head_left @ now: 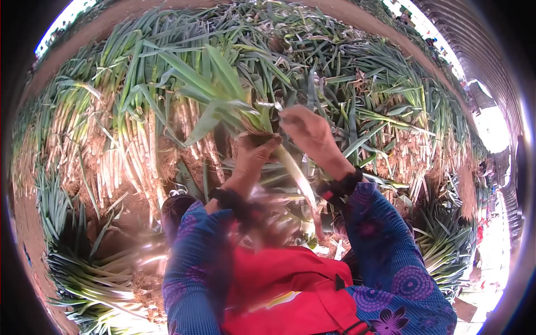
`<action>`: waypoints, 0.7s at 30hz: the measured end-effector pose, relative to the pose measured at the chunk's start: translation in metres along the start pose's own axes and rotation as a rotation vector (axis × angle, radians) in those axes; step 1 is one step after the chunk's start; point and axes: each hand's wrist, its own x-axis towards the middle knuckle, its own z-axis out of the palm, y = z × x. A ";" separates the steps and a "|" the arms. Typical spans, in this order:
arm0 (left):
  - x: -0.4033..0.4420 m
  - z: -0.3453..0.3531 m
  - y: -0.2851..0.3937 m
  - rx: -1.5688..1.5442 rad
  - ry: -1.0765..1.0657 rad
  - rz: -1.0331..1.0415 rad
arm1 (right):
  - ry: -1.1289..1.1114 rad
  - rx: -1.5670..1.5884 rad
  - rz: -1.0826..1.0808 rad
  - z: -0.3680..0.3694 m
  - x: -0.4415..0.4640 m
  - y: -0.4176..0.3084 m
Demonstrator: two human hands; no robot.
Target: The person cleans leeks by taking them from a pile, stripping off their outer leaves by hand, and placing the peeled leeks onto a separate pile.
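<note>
My left hand (254, 155) is wrapped round the shaft of a leek (296, 173), just below where its broad green leaves fan out up and to the left. The pale lower shaft slants down to the right, toward my lap. Beside the leaves, my right hand (309, 131) is closed and raised to the right of the stalk. A small pale, shiny bit shows at its fingertips, too blurred to identify.
Piled leeks (134, 134) with brown roots spread ahead on the left. Another heap of leeks (402, 151) stands to the right. More leeks (95, 285) lie low on the left, near a shoe (176, 209). A red apron (290, 285) covers the lap.
</note>
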 end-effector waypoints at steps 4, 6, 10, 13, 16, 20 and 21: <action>-0.003 0.004 -0.014 0.119 0.100 -0.005 | 0.131 -0.221 -0.164 0.019 0.029 -0.015; -0.003 0.001 -0.015 0.137 0.107 -0.041 | 0.161 -0.106 0.066 0.021 0.035 -0.006; -0.008 -0.006 0.001 0.043 -0.043 -0.107 | -0.047 0.169 0.480 0.014 0.018 0.015; -0.012 -0.003 0.007 -0.046 -0.045 -0.049 | -0.207 0.403 0.460 0.016 -0.005 -0.005; -0.014 -0.005 0.006 0.127 -0.053 -0.030 | -0.198 0.592 0.384 0.027 -0.001 0.000; -0.016 -0.009 0.006 0.195 -0.105 -0.020 | -0.225 0.575 0.382 0.024 0.003 -0.008; -0.016 -0.010 0.006 0.214 -0.099 -0.034 | -0.206 0.565 0.375 0.025 0.003 -0.007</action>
